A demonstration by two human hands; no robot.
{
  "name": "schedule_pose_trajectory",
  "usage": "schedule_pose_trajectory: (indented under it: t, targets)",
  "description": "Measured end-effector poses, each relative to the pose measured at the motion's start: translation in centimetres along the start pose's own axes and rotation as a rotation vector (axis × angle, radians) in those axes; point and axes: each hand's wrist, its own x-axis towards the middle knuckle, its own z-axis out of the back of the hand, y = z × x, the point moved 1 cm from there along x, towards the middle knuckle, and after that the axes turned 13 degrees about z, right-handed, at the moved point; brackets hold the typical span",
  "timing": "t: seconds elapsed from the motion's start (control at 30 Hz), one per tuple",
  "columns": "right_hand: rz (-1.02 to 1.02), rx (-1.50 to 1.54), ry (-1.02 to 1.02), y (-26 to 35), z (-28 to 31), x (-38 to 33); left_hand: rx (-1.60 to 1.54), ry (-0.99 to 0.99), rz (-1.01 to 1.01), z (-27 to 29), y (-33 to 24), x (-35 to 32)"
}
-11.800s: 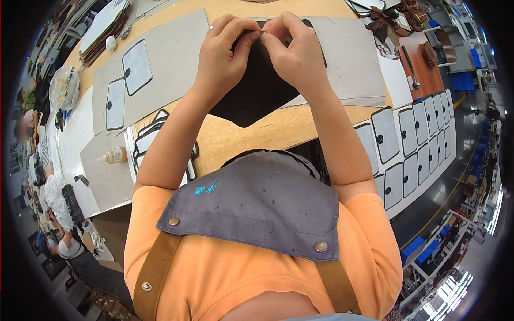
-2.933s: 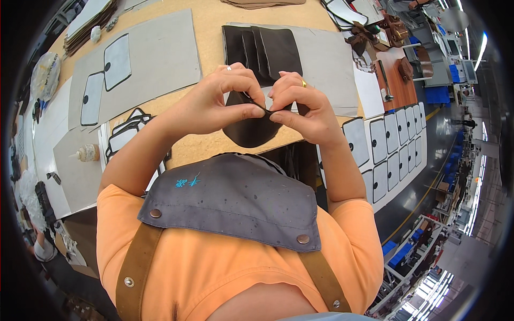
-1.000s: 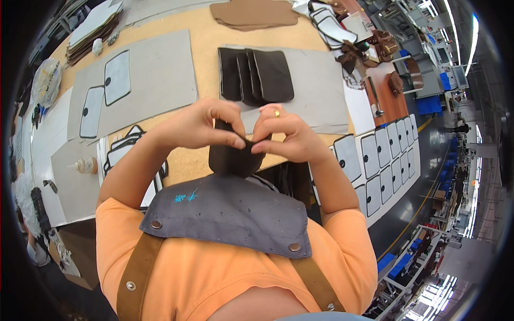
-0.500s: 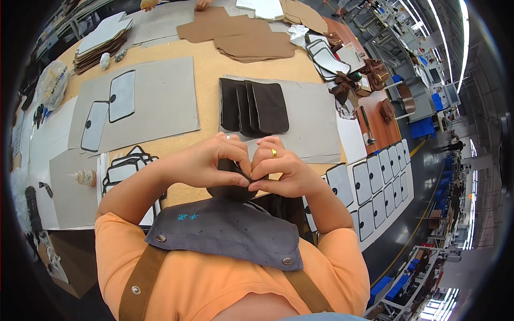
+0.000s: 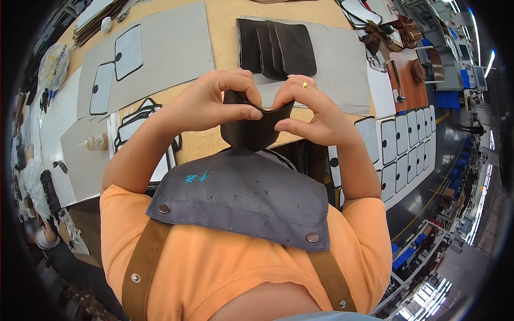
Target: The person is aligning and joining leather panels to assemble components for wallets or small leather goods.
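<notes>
A dark brown leather piece (image 5: 249, 131) is held up just in front of my apron, its upper edge bent into a dip between my hands. My left hand (image 5: 227, 101) pinches that edge, with the thumb on the near side and the fingers behind. At the right end of the edge, my right hand (image 5: 313, 109), with a gold ring, has its thumb and fingers closed around the leather. Beyond my hands, several similar dark brown leather pieces (image 5: 294, 48) overlap in a row on a grey sheet (image 5: 340, 69).
Two pale panels with dark borders (image 5: 128, 51) lie on a grey board (image 5: 176, 43) to the left. A small bottle (image 5: 97, 142) lies at the left edge. More bordered panels (image 5: 412, 134) stand in rows at right. A plastic bag (image 5: 53, 67) sits far left.
The view has shifted, so the table appears higher up. My hands, close together before, are farther apart along the leather's edge, and more of the leather piece shows between them.
</notes>
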Motion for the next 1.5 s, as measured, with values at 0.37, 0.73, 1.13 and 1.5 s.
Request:
schedule_pose_trajectory:
  t: [0.37, 0.73, 1.13, 1.5]
  targets:
    - [0.011, -0.031, -0.095, -0.5, -1.2, -0.2, 0.112, -0.007, -0.033, -0.6, 0.2, 0.2]
    - [-0.036, 0.127, -0.280, -2.2, -1.9, -0.8, -0.046, -0.109, 0.113, -0.2, 2.1, 0.6]
    - [0.003, 0.011, -0.228, -3.0, -1.9, -0.9, -0.287, -0.019, 0.174, 0.1, 2.8, 0.7]
    - [-0.085, -0.012, -0.266, -2.7, -2.8, 0.5, -0.329, -0.074, 0.178, -0.4, 3.3, 0.8]
